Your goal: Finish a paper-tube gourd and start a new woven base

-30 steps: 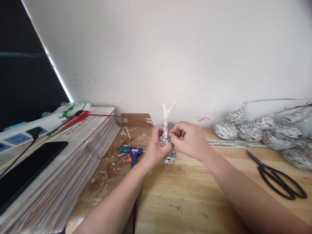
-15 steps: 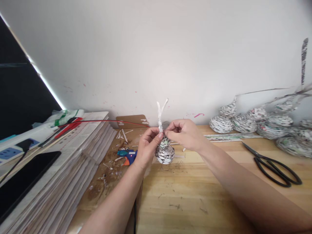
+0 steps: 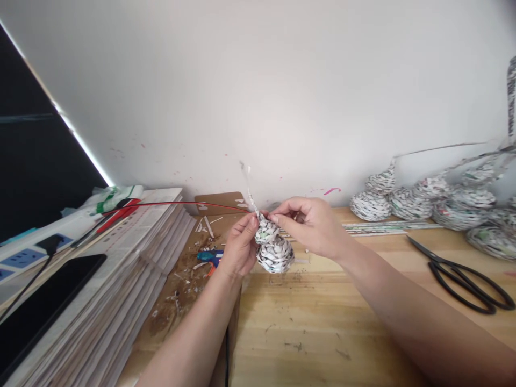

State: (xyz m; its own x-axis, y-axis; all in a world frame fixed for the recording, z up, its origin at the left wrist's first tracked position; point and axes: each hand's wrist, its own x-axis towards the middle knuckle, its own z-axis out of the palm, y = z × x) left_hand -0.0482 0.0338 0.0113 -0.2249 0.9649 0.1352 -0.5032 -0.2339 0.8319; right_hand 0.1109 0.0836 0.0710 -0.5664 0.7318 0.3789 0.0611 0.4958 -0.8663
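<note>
Gourd: woven of printed paper strips, two bulbs, a small one over a larger one. Located between the two hands, above the near part of the desk; whether its base touches the desk cannot be told. It tilts, its thin stem leaning up to the left, the tip blurred.

Left hand: grip closed on the gourd, thumb at the neck, the other fingers partly hidden at its left side. Right hand: grip closed in a pinch, thumb and forefinger at the right of the neck—what lies between the fingertips is too small to tell.

Just left of the left hand, a blue glue gun with an orange trigger, partly hidden by that hand. Paper scraps lie about it on a stained brown surface; a cardboard piece stands behind, near the wall.

Right side: thin paper rods lie flat on the desk, in front of a group of other gourds. Black scissors lie nearer, blades slightly apart.

Far left: a tall stack of newspapers bearing a black phone and a white power strip—a black plug inserted.
</note>
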